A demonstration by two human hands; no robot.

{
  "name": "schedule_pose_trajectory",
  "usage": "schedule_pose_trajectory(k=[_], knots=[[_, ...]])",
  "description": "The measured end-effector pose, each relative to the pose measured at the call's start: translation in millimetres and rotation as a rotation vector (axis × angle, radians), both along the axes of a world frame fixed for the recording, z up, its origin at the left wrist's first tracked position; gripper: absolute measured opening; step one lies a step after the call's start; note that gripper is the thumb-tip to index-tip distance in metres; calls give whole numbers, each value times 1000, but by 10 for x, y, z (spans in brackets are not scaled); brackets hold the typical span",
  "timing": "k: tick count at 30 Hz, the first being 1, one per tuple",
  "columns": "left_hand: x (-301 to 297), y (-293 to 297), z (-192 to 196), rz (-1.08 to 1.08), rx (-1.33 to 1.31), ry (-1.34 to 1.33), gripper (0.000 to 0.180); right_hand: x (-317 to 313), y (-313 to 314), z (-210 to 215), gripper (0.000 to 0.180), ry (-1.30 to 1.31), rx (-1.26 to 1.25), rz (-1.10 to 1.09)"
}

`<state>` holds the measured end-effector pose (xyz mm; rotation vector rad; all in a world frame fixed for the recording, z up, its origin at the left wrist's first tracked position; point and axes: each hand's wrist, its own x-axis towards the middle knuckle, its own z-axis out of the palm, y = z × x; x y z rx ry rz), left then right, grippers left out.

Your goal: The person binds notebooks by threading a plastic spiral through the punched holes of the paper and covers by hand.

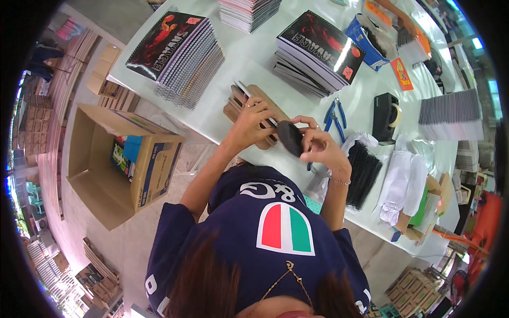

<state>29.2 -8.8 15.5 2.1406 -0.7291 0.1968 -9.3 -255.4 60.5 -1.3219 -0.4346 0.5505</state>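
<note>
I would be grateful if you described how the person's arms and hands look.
The left hand and right hand are ungloved; each seems to wear a ring. A thin, light bracelet circles the right wrist. The navy sleeves are short, with white markings near the shoulders.

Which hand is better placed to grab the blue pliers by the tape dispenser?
Probably your right hand: the pliers lie nearer it, though it touches the dark oval object. Your left hand is farther off.

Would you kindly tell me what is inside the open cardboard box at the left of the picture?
Inside the open cardboard box are a blue item and a dark item with green markings; their kind is unclear. Whatever lies beneath them is covered.
</note>
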Motion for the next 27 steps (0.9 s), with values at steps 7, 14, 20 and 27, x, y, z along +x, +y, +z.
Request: schedule_pose_trajectory(k=[7, 14, 20, 27], knots=[[-83, -29, 56, 35, -20, 85, 49, 138, -30, -254, 36, 218, -55, -230], [-95, -65, 2, 43, 48, 66, 58, 130, 56, -106, 22, 72, -206, -53], [-102, -46, -9, 48, -4, 115, 81, 208, 173, -25, 29, 142, -152, -87], [-138, -94, 63, 86, -90, 94, 97, 510, 186, -467, 27, 24, -439, -228]])
